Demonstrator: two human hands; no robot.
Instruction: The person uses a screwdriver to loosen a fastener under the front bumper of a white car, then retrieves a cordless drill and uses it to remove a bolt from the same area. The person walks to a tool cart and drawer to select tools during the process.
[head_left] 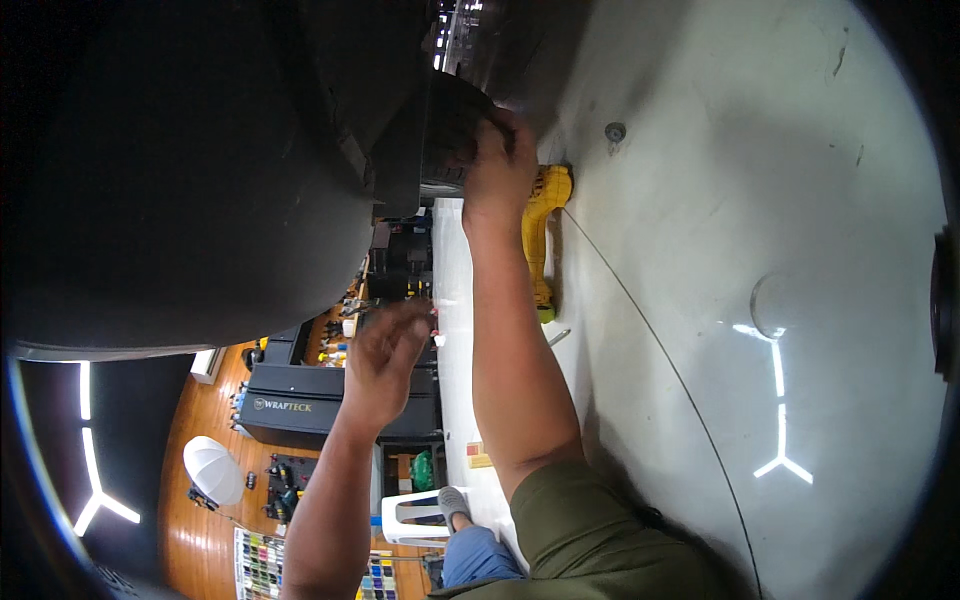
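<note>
Against the tyre [455, 130], right hand [497, 160] presses, arm outstretched.

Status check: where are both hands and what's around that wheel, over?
Right hand gripping black tyre under dark car body. Left hand open, free in the air, holding nothing. Yellow power tool on grey floor beside right wrist.

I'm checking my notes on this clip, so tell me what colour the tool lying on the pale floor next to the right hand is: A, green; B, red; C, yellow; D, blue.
C: the tool lying on the pale floor just beside the right hand is plainly yellow, while that hand reaches up to the dark tyre.
</note>
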